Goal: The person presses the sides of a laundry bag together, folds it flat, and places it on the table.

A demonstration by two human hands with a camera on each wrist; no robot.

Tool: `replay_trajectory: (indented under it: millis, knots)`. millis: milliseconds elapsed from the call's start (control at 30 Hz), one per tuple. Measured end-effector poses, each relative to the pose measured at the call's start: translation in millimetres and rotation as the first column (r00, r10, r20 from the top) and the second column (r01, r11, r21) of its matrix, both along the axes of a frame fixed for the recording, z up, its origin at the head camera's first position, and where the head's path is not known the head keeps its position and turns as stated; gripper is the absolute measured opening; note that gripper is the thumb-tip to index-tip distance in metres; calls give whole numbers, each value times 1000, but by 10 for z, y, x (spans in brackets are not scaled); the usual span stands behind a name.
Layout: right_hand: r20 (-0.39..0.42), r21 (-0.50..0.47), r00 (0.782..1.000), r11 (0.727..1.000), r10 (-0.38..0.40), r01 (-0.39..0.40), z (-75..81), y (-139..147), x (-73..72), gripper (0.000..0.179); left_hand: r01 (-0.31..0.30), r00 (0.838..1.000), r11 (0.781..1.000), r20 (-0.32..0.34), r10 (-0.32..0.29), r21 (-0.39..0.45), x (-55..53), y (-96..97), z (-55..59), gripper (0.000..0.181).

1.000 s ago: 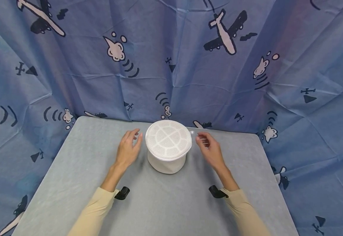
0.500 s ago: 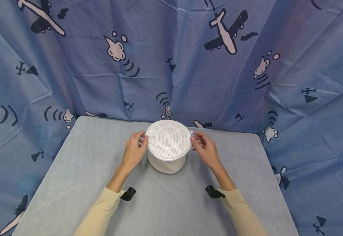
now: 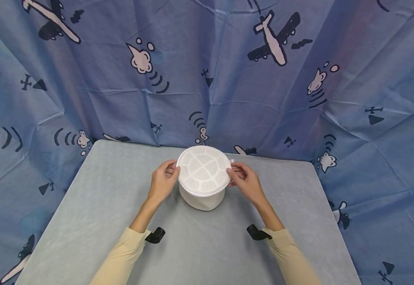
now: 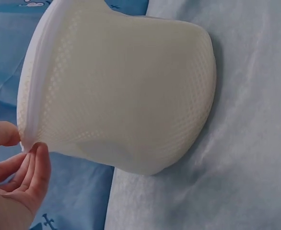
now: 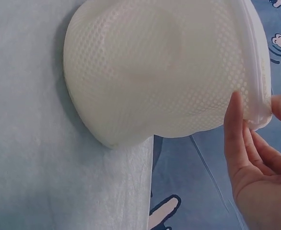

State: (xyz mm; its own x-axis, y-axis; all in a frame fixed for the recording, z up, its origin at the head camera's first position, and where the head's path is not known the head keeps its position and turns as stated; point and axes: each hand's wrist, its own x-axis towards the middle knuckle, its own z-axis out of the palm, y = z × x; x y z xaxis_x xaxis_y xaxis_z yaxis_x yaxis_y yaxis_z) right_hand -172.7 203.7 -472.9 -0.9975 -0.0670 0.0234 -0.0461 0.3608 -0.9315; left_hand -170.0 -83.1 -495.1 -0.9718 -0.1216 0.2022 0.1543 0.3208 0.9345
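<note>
A white mesh laundry bag (image 3: pixel 203 170) stands upright on the table, its round netted top facing up and wider than its base. In the left wrist view the bag's side (image 4: pixel 131 91) bulges softly, with a zipper band (image 4: pixel 40 86) along the top rim. My left hand (image 3: pixel 162 181) pinches that rim at the left between thumb and fingers. Opposite it, my right hand (image 3: pixel 247 182) pinches the rim at the right, thumb on top and fingers below. The right wrist view shows the right fingers (image 5: pixel 234 129) against the bag's mesh side (image 5: pixel 145 72).
The grey cloth-covered table (image 3: pixel 199 249) has rounded back corners. Behind it and at both sides hangs a blue curtain (image 3: pixel 178 79) printed with planes. A small pale tab (image 3: pixel 232 160) sticks out beside the bag's right rim. Black wrist cameras (image 3: pixel 155 235) sit at both cuffs.
Both hands have come inward from beside the bag and taken hold of its rim on either side. The bag's top has tipped slightly toward me.
</note>
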Motion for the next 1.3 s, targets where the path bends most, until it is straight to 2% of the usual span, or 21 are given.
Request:
replay_trajectory:
  millis: [167,333,633,800,1067,1300]
  knots:
    - [53,-53,999,999,-1,3,-6,5,2,47,5,996,996,88,-13,90,3,2,9,31]
    - [86,-70,996,997,-5,11,-83,31,-16,48,17,991,994,133,-31,105,11,-9,11,33]
    - [104,-127,995,992,8,6,-146,30,-31,48,20,984,994,174,-38,108,16,-28,-12,33]
    - [106,-128,994,992,12,1,-178,36,-22,49,20,981,995,191,-39,101,27,-21,-33,33]
    - [130,-121,991,993,21,-5,-261,43,1,48,31,978,995,201,-48,91,36,-22,-138,32]
    - [175,-116,984,993,33,-13,-253,21,14,48,29,978,997,202,-44,77,46,-17,-204,32]
